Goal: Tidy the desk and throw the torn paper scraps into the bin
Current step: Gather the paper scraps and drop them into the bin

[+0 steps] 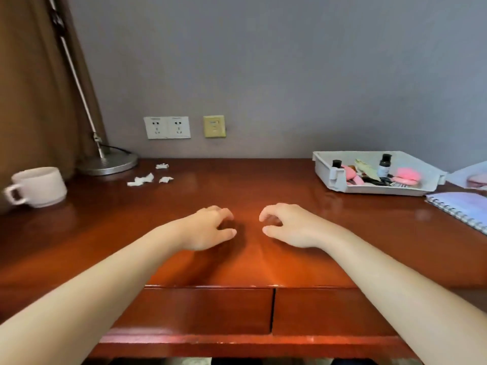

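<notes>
The desk [263, 185] fills the view, reddish and glossy. Both hands lie at its near middle, well apart from everything: the left hand [208, 227] and right hand [290, 225] are palm down, fingers loosely curled and spread, holding nothing, tips at the wood. Far right sits a tray [332, 177] of small bottles and pink items, with a notebook [461, 206] nearer. Far left stand a lamp [108, 162] and a cup [39, 185]. Three scraps [142, 179] lie by the lamp base, the longest running left-right.

paper scraps [150, 178] lie on desk [263, 185] beside lamp base [108, 163].
</notes>
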Demonstrator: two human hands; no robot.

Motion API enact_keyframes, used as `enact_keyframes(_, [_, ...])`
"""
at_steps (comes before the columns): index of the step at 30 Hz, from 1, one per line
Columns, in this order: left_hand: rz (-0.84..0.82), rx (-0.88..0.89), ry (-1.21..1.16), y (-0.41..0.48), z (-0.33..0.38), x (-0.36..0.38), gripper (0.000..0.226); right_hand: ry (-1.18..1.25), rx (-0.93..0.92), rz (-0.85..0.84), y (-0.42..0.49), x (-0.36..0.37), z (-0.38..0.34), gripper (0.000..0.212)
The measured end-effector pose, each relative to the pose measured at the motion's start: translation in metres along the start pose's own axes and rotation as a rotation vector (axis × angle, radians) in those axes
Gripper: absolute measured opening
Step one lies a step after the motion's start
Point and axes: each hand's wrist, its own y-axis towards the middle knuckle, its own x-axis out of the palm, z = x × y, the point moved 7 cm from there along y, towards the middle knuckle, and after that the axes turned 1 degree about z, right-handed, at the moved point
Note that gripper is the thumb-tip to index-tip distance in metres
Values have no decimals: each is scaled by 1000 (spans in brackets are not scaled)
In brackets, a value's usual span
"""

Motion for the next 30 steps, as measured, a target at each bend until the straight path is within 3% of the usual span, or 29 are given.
enact_keyframes(7, [281, -324, -66, -8, -125, -4, 60, -28, -105, 2, 67, 49, -65, 45])
enact_keyframes(11, [401, -433, -54, -5, -167, -9, 59, -92, -131, 108, 104, 66, -91, 46])
enact_keyframes(16, [481, -486, -65, 17, -204, -23, 59, -47, -175, 227, 153, 81, -119, 45])
enact_keyframes(30, [553, -555, -39, 85, -282, -53, 56, -5, -213, 274, 290, 96, -145, 50])
